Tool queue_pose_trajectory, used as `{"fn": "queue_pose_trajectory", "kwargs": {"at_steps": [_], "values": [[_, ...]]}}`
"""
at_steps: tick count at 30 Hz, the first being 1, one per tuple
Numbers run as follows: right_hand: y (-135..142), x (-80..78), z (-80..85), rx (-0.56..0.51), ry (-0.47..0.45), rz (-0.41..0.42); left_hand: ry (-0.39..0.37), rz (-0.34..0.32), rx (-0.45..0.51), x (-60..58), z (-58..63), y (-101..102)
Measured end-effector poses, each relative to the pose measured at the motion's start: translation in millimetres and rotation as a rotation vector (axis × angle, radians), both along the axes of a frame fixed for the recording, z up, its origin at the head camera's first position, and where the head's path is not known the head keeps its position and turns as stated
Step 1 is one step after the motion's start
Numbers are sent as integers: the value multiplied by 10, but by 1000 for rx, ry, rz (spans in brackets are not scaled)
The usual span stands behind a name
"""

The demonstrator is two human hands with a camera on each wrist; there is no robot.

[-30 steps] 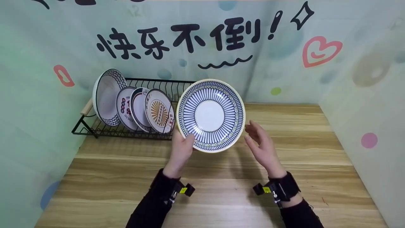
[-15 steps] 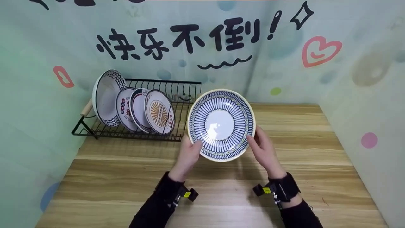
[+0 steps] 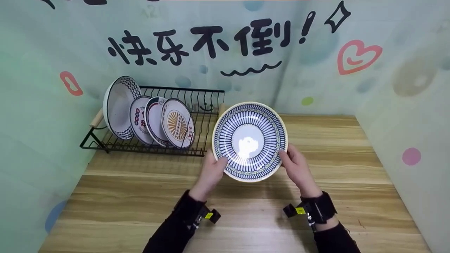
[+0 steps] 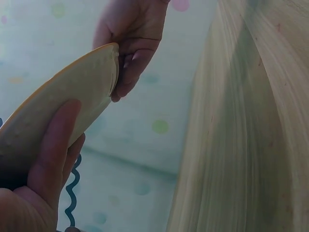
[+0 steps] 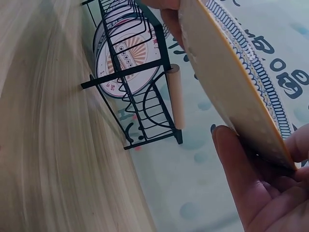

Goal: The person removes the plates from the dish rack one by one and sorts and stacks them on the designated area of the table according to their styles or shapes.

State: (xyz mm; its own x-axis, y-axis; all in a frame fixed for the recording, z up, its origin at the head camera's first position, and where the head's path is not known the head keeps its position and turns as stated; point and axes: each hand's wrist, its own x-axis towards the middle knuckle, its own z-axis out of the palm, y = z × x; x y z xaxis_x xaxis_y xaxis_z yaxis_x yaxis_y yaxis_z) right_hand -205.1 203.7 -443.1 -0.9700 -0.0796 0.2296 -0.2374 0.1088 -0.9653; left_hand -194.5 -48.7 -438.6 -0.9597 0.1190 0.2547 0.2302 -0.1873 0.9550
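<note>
Underneath everything, a table (image 3: 246, 225) topped in wood grain is seen, its streaks run from side to side. It is bounded at the back and on both sides by pale green walls (image 3: 316, 88), on which black lettering (image 3: 211, 45), a coral-red heart (image 3: 359, 58) and coloured dots are printed. At the back left, a black wire rack (image 3: 182, 89) is set on the table, and by it a bowl (image 3: 121, 105) and three small plates (image 3: 154, 120) are held on edge.

A blue-patterned plate (image 3: 249, 140) is held above the table, near the right end of the rack. Its rim is clamped at the lower left by the left hand (image 3: 211, 172) and at the right by the right hand (image 3: 298, 169), with both thumbs laid on the patterned face (fingers are seen against the pale underside in the wrist views). That face, brightly lit by a reflection at its middle, is turned up toward the head camera, and the plate is tilted. Its outline is round, so that a single long axis cannot be picked out.
</note>
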Motion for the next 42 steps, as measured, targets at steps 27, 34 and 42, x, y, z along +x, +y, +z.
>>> {"fn": "queue_pose_trajectory", "kwargs": {"at_steps": [27,34,42], "values": [[124,17,136,10,-66,-75,149,-120,-95,-21,9,-23],[120,32,144,-25,-62,-119,129,-98,-187,17,36,-20],[168,19,168,4,-89,-137,154,-22,-239,54,187,-48]]}}
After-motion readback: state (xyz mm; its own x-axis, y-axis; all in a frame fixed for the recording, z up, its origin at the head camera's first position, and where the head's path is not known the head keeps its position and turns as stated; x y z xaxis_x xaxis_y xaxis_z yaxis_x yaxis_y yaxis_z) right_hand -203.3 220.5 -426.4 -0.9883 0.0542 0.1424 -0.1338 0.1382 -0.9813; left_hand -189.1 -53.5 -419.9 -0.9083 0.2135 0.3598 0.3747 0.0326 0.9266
